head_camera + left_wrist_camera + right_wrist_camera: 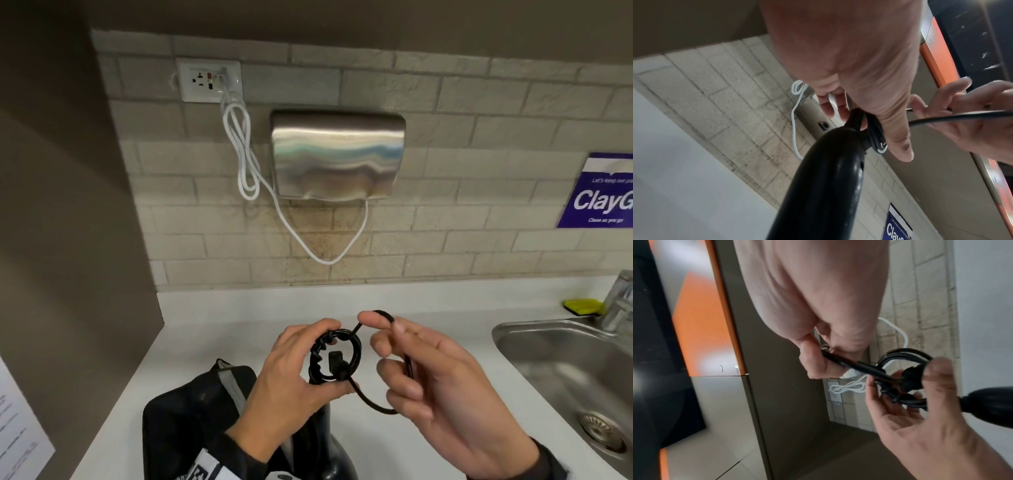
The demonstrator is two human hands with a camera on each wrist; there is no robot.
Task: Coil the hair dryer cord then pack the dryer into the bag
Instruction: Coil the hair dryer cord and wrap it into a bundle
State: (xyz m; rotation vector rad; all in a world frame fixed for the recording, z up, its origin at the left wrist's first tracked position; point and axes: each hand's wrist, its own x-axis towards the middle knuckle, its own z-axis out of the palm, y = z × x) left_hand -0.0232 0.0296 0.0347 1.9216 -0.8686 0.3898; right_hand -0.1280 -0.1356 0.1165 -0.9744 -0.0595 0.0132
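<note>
Three views, each partial. Head view: left hand (291, 373) holds a small round coil of black cord (335, 356) upright above the tabletop (212, 322), fingers curled over the top of the coil, thumb beneath; plug (337, 364) sits inside the ring. Right hand (442, 387) pinches the free run of cord between thumb and forefinger just right of the coil; a slack loop hangs below, between the two hands. Only the head view shows the bag (191, 421), dark and open, lying on the tabletop at the near left edge beneath the left wrist. Left wrist view adds what the head view mostly hides: the black dryer handle (824, 186) hangs straight below the coil, cord leaving its top end at the left grip. Right wrist view shows the right grip clamped on the cord, with the coil just beyond it. Room: wall close on the left, tiled wall behind, sink (561, 363) set in at the right; bare tabletop lies between bag and sink. Also on the back wall: steel hand dryer (337, 154) with white cable (246, 150) to an outlet (209, 80).
</note>
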